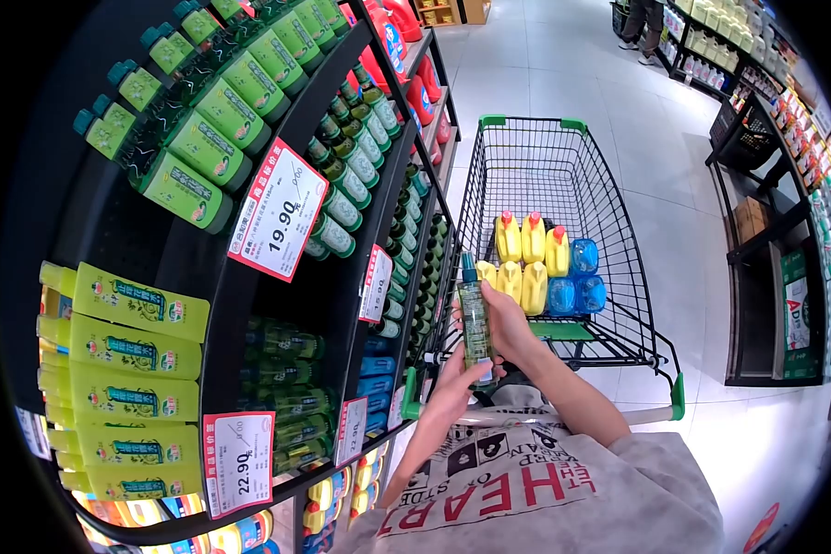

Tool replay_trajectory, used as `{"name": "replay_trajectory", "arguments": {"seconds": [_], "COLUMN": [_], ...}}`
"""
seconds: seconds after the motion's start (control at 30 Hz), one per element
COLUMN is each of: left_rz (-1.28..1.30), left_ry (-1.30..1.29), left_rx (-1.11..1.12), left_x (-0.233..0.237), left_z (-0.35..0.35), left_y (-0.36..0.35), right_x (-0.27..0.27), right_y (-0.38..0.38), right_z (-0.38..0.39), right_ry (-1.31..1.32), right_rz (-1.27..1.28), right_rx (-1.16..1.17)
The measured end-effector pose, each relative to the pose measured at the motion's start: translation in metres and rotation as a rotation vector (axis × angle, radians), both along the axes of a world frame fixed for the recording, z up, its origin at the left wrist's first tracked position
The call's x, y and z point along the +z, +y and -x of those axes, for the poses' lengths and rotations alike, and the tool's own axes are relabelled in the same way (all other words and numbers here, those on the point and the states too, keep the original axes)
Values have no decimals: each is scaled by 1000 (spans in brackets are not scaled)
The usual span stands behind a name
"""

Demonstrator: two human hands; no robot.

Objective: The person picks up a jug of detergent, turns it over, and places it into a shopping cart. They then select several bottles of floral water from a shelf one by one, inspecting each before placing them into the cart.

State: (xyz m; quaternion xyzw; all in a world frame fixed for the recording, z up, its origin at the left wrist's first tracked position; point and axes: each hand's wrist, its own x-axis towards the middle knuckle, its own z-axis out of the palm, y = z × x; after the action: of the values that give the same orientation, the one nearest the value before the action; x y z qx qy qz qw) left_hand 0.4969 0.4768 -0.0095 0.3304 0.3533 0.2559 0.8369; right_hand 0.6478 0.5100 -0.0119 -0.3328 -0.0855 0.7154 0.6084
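A green bottle (474,319) with a dark teal cap stands nearly upright between my two hands, in front of my chest. My left hand (450,386) is wrapped round its lower end. On its right side, my right hand (510,328) grips the middle of the bottle, with the fingers partly behind it. Just beyond is a wire shopping cart (614,208) with green corners. Inside it lie several yellow bottles (533,237) with red caps and several blue containers (584,257).
Close on the left, a black shelf (180,286) holds green bottles (194,191), yellow-green tubes (134,351) and price tags (279,209). The cart's handle (609,417) crosses before my waist. Racks (743,249) line the right. A person (644,23) stands far back.
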Motion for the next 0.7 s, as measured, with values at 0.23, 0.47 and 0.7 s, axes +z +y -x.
{"name": "replay_trajectory", "arguments": {"seconds": [0.23,0.47,0.7], "left_rz": [74,151,160], "left_ry": [63,80,82], "left_rx": [76,107,128], "left_x": [1,7,0], "left_z": [-3,-7,-7], "left_y": [3,4,4], "right_x": [1,0,-2], "right_y": [2,0,0], "right_z": [5,2,4], "right_ry": [30,75,58], "right_rz": [-14,-28,-25], "right_rx": [50,61,62]}}
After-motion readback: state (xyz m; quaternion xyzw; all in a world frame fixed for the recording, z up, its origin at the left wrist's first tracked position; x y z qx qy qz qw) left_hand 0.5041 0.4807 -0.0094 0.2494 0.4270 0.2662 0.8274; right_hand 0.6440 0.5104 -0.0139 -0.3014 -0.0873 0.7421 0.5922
